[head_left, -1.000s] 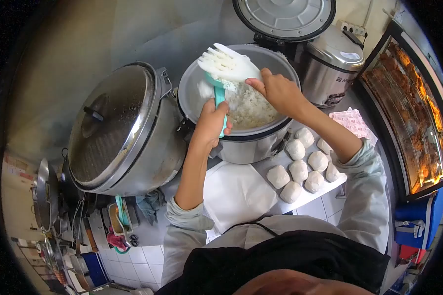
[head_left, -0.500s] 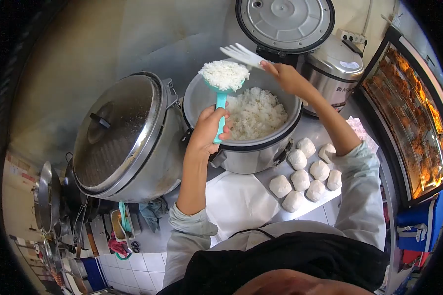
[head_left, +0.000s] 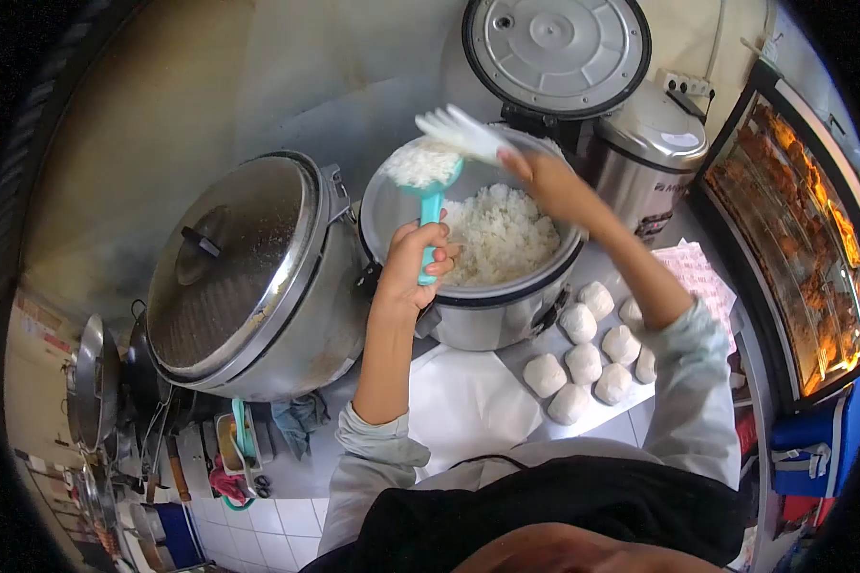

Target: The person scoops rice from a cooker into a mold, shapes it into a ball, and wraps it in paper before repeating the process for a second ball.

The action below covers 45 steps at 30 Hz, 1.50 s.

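My left hand (head_left: 414, 260) is wrapped round the handle of a teal scoop (head_left: 431, 210), which holds white rice (head_left: 416, 166) over the open rice cooker (head_left: 492, 323). In my right hand (head_left: 554, 186) is a white fork-shaped rice paddle (head_left: 478, 138), both smeared by motion. Its prongs sit over the far side of the scoop, and I cannot tell whether they touch the rice. Loose cooked rice (head_left: 506, 234) is heaped inside the cooker below.
A big lidded steel pot (head_left: 234, 277) stands left. Several white wrapped bundles (head_left: 583, 363) and white paper sheets (head_left: 468, 401) lie on the counter. Behind are the raised cooker lid (head_left: 554, 57) and another steel cooker (head_left: 645, 153). A lit glass food cabinet (head_left: 784, 239) is at right.
The paddle has swung slightly left and down over the scoop. The rice mound in the scoop looks flatter, and the scoop has lowered a little. My view has shifted slightly.
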Each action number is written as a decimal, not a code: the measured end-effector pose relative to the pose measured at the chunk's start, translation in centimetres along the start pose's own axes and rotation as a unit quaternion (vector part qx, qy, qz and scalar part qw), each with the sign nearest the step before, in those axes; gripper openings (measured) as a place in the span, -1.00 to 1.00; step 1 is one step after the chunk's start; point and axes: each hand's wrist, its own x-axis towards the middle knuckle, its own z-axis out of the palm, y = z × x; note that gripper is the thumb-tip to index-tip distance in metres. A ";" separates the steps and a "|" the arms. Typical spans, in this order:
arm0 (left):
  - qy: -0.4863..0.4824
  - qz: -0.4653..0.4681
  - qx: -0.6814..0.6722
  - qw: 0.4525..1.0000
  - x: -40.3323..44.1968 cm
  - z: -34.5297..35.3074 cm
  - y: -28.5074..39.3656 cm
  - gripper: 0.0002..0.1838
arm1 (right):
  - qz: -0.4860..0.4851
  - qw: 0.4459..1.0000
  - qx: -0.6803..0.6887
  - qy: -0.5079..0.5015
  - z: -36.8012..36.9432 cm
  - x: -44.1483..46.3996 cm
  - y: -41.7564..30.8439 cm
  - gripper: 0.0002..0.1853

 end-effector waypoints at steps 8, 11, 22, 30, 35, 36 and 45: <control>0.003 0.030 -0.012 0.999 -0.2 0.3 -0.1 -0.57 | 0.018 0.988 -0.099 0.118 -1.3 -4.4 1.7 -0.32; 0.042 0.037 0.003 0.998 -0.2 0.9 -0.2 -0.62 | 0.058 0.988 -0.046 0.135 -1.3 -6.3 -2.1 -0.37; 0.018 -0.012 0.010 1.000 -0.7 -0.4 1.1 -0.77 | 0.023 0.968 -0.167 0.185 -2.4 -7.8 1.9 -0.43; 0.002 -0.024 0.088 0.996 -0.1 0.9 -1.8 -0.82 | -0.154 0.951 -0.239 0.123 -3.6 -1.9 -7.3 -0.36; -0.012 -0.031 -0.028 0.999 -1.5 0.4 -2.2 -0.78 | -0.012 0.971 -0.210 0.111 -4.6 1.0 -5.9 -0.30; -0.035 -0.039 -0.064 0.997 -1.5 -0.3 -2.1 -0.76 | 0.008 0.982 -0.165 0.092 -4.8 0.4 -5.2 -0.30; -0.069 -0.056 -0.150 0.985 -1.8 -0.8 0.2 -0.71 | 0.157 0.978 -0.106 0.089 -3.3 -8.2 1.2 -0.33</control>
